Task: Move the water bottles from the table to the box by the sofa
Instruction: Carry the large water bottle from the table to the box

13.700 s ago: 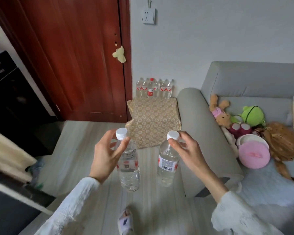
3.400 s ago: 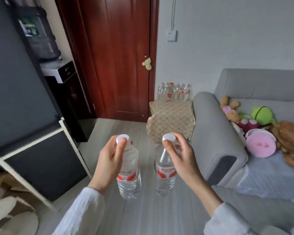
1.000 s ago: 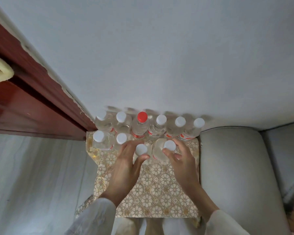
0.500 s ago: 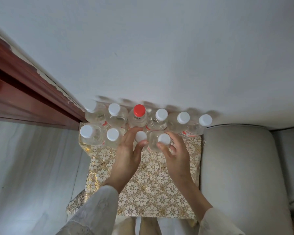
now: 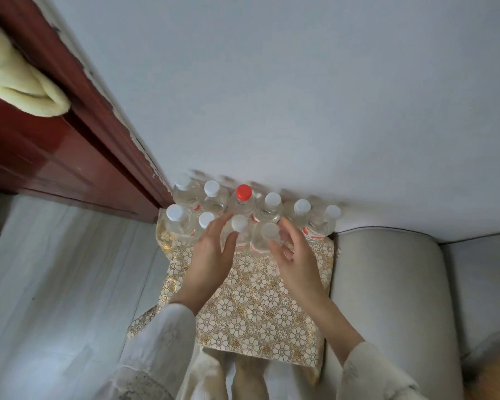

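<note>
Two clear water bottles with white caps, one and the other, stand upright in the front row on the box, which is covered with a gold floral cloth. My left hand hovers at the first bottle with fingers spread, thumb just below the cap. At the second bottle, my right hand is loosely curled, its fingers apart from the cap. Several more bottles line the wall behind, one with a red cap. Two others stand at the front left.
The grey sofa arm adjoins the box on the right. A red-brown door with a yellow plush hanging on it stands to the left. Pale floor lies left of the box; the white wall is right behind the bottles.
I carried two bottles across the room and set them on the box. Since half a second ago my fingers have come off both caps and spread.
</note>
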`<action>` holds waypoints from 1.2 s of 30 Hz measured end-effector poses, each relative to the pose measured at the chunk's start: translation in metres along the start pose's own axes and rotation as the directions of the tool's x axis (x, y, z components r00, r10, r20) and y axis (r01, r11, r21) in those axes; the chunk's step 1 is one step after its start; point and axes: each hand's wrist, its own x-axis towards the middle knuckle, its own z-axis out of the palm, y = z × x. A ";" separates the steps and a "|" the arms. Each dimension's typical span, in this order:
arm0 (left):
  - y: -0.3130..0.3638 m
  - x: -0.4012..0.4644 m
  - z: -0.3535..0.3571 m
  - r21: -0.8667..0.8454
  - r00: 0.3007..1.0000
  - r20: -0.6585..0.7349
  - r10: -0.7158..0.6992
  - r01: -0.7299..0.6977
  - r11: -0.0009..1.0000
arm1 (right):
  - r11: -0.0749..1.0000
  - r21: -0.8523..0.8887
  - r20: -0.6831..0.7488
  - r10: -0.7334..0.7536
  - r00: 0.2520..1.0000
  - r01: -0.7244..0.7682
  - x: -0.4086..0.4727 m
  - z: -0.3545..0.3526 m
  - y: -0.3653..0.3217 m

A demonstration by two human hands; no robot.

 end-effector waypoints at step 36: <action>0.034 -0.898 -0.269 -0.478 -0.298 -0.870 -0.393 0.308 0.823 | 0.687 0.591 0.797 -0.417 -0.438 0.422 -0.745 0.326 -0.265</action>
